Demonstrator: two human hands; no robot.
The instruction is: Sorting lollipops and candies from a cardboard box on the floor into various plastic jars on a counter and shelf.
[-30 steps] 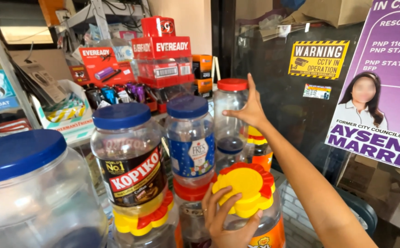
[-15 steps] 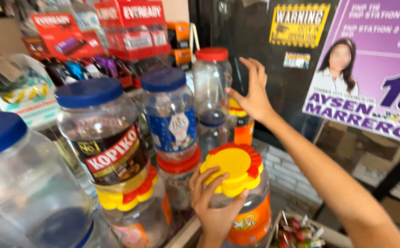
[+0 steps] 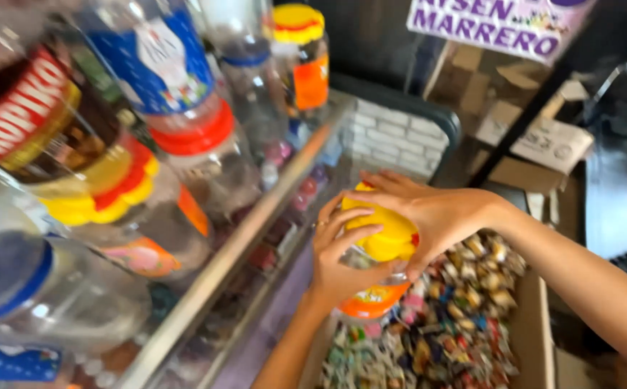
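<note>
Both grips closed on yellow-lidded jar point(image 3: 378, 274): my left hand point(image 3: 338, 252) around body, right hand point(image 3: 428, 212) on lid, above wrapped candies point(image 3: 457, 317).

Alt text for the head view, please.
Both hands grip a clear jar with a yellow lid: left hand on its side, right hand on the lid, above a box of wrapped candies. Stacked candy jars stand left.

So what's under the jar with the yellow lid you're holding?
Below the jar lies a box of wrapped candies in many colours. The jar, the left hand and the right hand cover part of the pile.
</note>
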